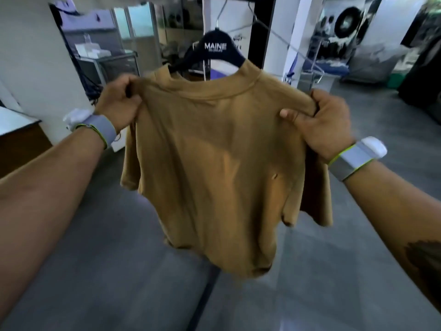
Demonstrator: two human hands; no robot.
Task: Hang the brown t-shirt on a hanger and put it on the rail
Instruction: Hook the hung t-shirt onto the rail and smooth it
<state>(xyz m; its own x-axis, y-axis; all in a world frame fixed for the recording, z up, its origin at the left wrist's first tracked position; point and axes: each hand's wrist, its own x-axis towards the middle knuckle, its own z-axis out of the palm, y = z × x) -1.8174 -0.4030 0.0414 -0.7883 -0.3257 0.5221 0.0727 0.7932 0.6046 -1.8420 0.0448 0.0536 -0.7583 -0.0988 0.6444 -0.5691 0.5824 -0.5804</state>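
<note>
The brown t-shirt (214, 163) hangs in the middle of the view on a dark hanger (216, 50) printed with "MAINE". The hanger's arms sit inside the collar and its metal hook rises out of the top of the frame; what the hook rests on is hidden. My left hand (119, 103) pinches the shirt's left shoulder. My right hand (319, 123) pinches the right shoulder. Both sleeves droop below my hands.
A thin wire hanger (286, 44) hangs to the right behind the shirt. A white pillar (298, 37) stands behind it. A white wall (31, 56) and a counter edge are at the left. Grey floor (119, 259) lies below, with machines at the far right.
</note>
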